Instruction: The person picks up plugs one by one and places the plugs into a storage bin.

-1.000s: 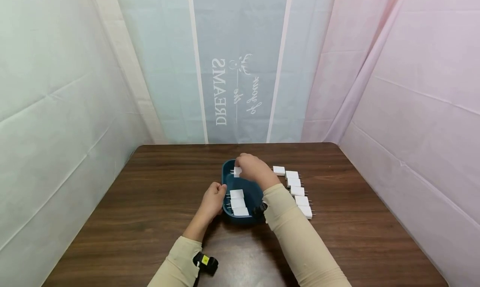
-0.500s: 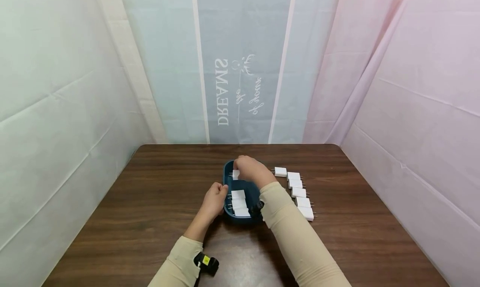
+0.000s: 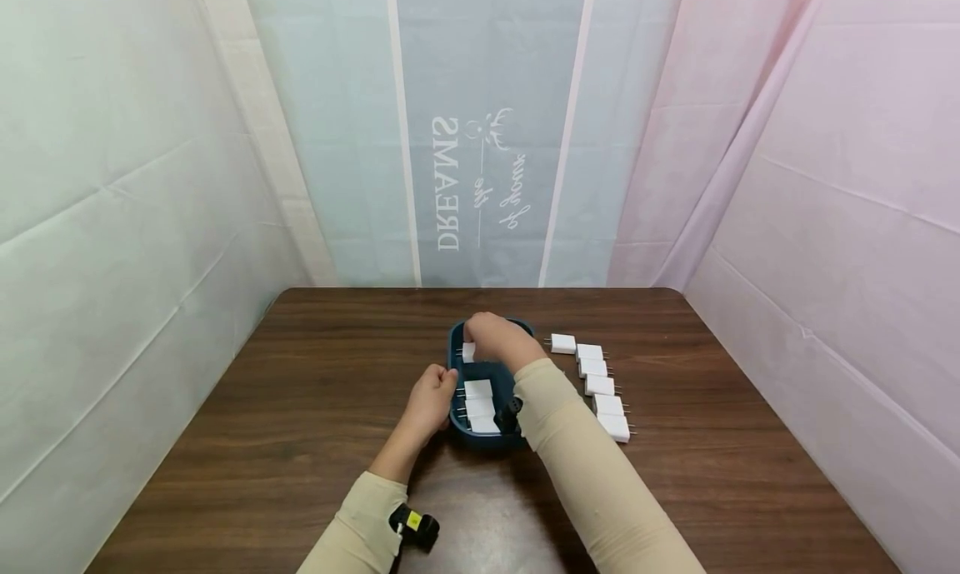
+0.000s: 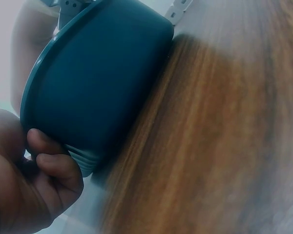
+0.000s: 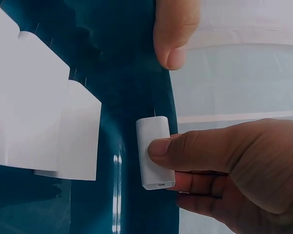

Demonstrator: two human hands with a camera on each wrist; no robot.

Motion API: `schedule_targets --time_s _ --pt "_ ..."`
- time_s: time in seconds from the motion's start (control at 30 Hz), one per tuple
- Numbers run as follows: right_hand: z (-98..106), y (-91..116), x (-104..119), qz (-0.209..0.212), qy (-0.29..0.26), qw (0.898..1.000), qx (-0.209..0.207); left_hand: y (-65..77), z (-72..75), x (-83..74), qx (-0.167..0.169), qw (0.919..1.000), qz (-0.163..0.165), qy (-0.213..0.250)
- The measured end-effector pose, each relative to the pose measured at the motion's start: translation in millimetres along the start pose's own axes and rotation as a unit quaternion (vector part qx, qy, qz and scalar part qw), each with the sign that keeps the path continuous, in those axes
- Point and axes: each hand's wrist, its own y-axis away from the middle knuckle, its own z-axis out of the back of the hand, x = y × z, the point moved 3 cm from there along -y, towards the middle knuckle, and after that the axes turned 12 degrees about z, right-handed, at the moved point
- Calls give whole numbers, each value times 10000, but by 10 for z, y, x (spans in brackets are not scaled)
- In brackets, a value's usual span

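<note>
One white USB wall charger [image 5: 155, 168] is pinched in your right hand [image 3: 497, 339] at the far end of the teal bin [image 4: 97, 73], beyond three chargers [image 3: 478, 409] inside. Your left hand [image 3: 431, 397] grips the bin's rim; six more chargers [image 3: 599, 386] lie to its right.

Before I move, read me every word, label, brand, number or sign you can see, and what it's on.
"DREAMS": curtain, set sideways.
"the": same curtain.
"of your": same curtain.
Further lettering or ornament above "of your": unreadable.
Yellow label on the left wrist's camera: mark too small to read.
White chargers: no readable text.
</note>
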Motion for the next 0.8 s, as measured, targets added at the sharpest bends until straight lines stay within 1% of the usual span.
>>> schedule_targets --time_s 0.1,0.33,0.5,0.8 --pt "2 -27 -2 -5 -63 9999 102 -10 -4 2 18 10000 36 53" --pt "-18 -62 0 -11 -127 9993 344 -18 -21 6 -33 10000 -27 53" --pt "-45 -52 13 -104 -374 9980 507 -21 -25 -2 -22 9999 -86 65" --pt "-88 -55 32 -72 -396 9969 678 -5 -8 -12 -79 10000 -32 38"
